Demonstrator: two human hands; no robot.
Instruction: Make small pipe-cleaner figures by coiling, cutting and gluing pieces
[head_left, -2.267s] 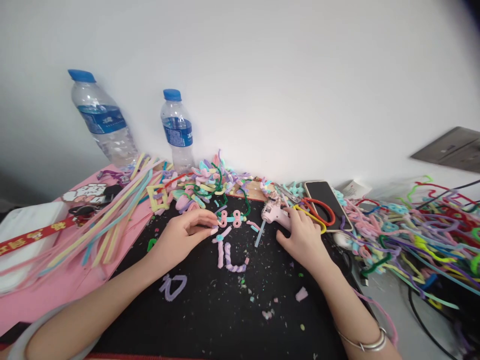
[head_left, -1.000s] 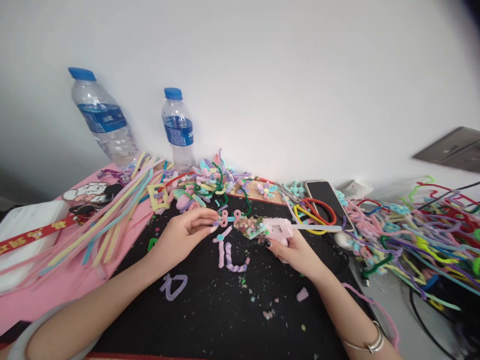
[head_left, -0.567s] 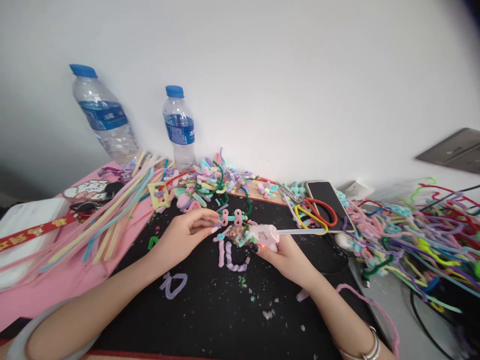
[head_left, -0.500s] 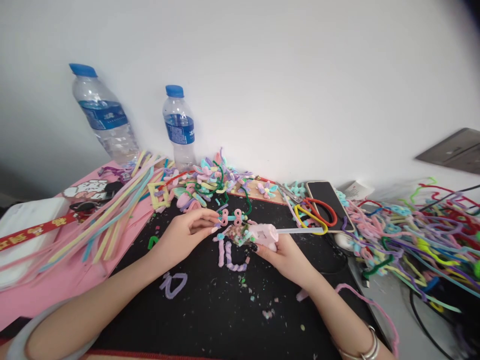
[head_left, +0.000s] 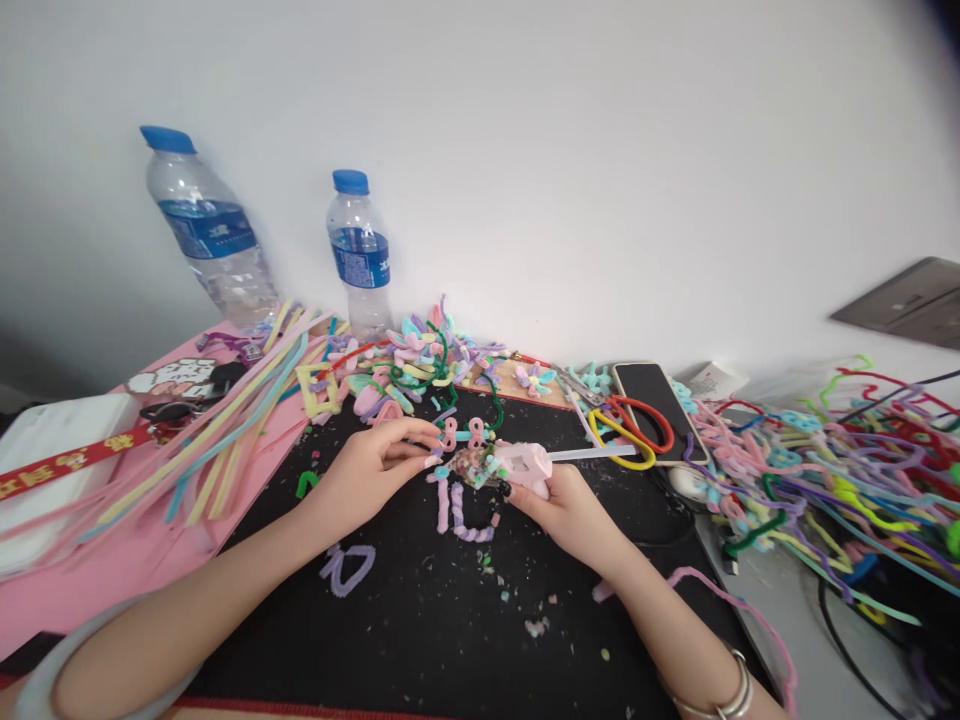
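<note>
My right hand [head_left: 574, 515] is wrapped round a pale pink hot glue gun [head_left: 529, 465], a long whitish glue stick [head_left: 600, 453] poking out of its back end. Its nozzle end points left, among small pastel bits that partly hide it. My left hand [head_left: 379, 462] is closed, thumb and fingertips pinching the end of a pipe cleaner piece. Just past those fingers are pink pipe cleaner loops [head_left: 475, 430] joined by a blue stretch. Below the nozzle lie a lilac strip [head_left: 442, 508] and a twisted purple-and-pink curve [head_left: 472, 533] on the black mat [head_left: 420, 640].
Two water bottles [head_left: 358, 258] stand by the wall. Loose pipe cleaners [head_left: 247, 420] cross the pink sheet at left; finished flowers [head_left: 405, 365] are heaped behind. Scissors with red and yellow handles [head_left: 637, 440], a phone [head_left: 652, 395] and a tangled pipe cleaner pile [head_left: 825, 470] lie right.
The glue gun and my right hand have shifted slightly left, and the back end of the glue stick has tilted up a little. My left hand has hardly moved.
</note>
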